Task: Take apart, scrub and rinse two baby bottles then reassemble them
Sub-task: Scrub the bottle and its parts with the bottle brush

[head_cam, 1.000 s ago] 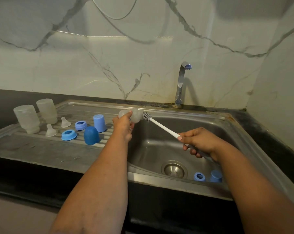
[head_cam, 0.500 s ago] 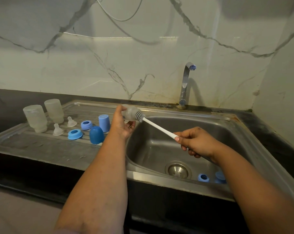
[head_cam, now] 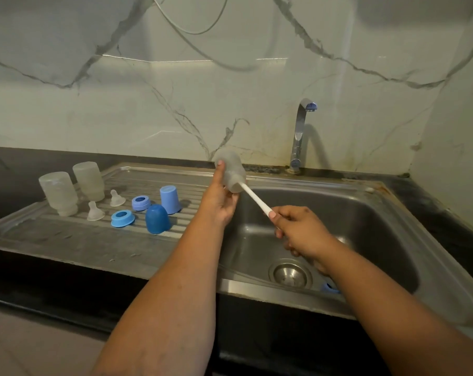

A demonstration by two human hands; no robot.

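While my left hand (head_cam: 221,202) is gripping the frosted bottle (head_cam: 230,171) over the rim of the sink (head_cam: 393,213), mouth tilted down toward me, my right hand (head_cam: 297,232) is curling round the white handle of the bottle brush (head_cam: 254,198), whose head is buried inside the bottle. To scrub well, I am thinking I should be twisting the brush as I am pushing it (the bristles are hidden by the cloudy wall, so I cannot tell if they are reaching the base) and keeping the handle in line with the neck so it is not levering against the rim. On the draining board (head_cam: 67,240) two other bottles (head_cam: 59,196) are standing upside down beside two teats (head_cam: 95,211), two blue rings (head_cam: 122,219) and two blue caps (head_cam: 157,219). Near the drain (head_cam: 290,273) a small blue part (head_cam: 328,287) is peeking out beside my wrist.
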